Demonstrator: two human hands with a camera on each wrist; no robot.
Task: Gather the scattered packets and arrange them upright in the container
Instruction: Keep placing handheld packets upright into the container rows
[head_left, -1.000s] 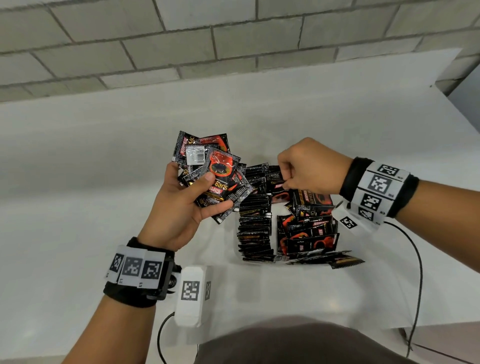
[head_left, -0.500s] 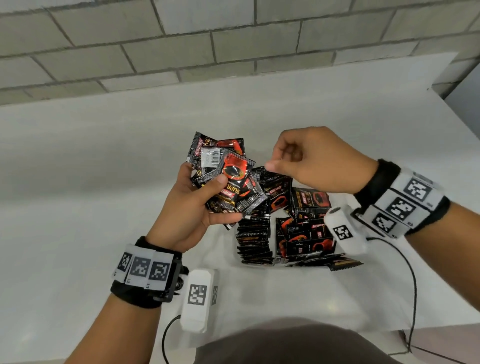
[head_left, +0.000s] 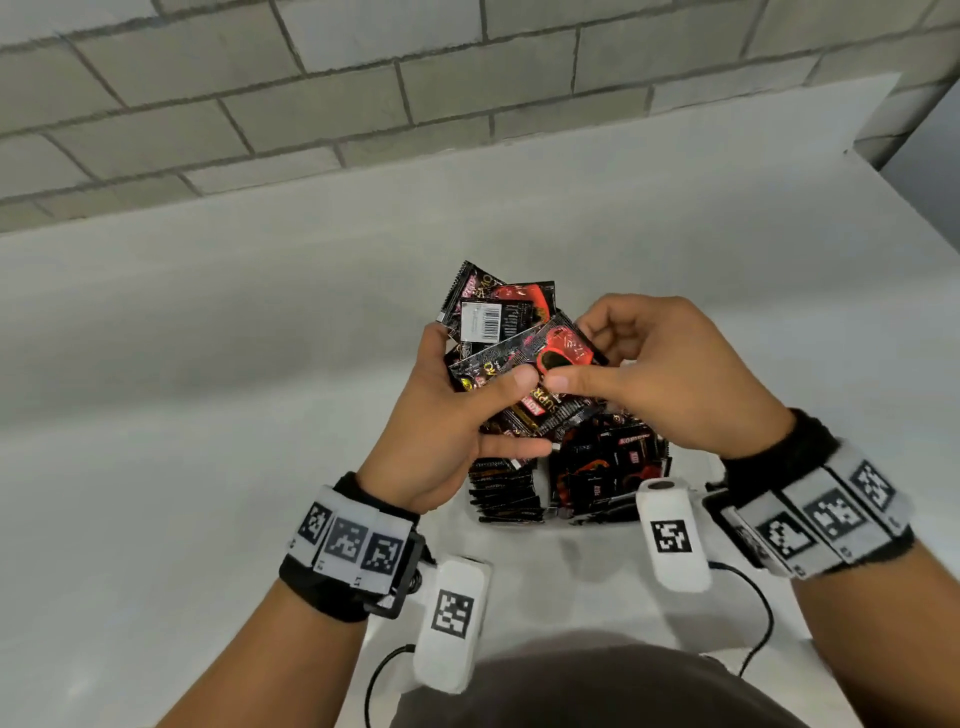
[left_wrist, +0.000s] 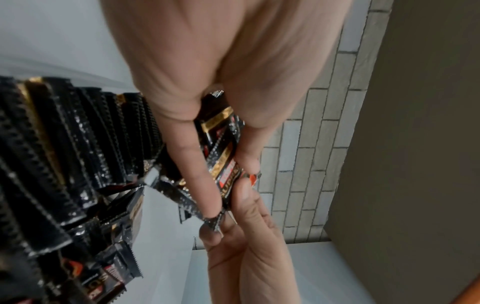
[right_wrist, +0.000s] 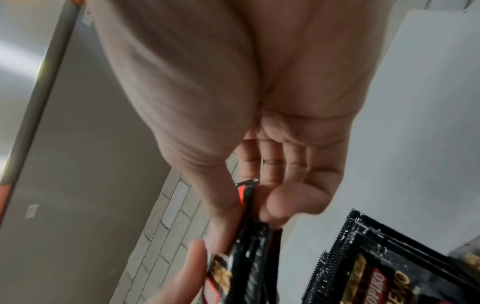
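My left hand grips a fanned stack of black and red packets above the container. My right hand pinches the top packet of that stack between thumb and fingers. The container holds a row of upright packets on its left and more packets on its right. In the left wrist view my left hand clamps the stack beside the upright row. The right wrist view has my right hand pinching a packet edge.
The container sits on a white table close to my body. A grey block wall runs behind the table. The table's right edge lies far right. Wrist camera cables hang near the front edge.
My right hand rose from the container to the stack and took hold of its top packet. My left hand moved right with the stack, over the container.
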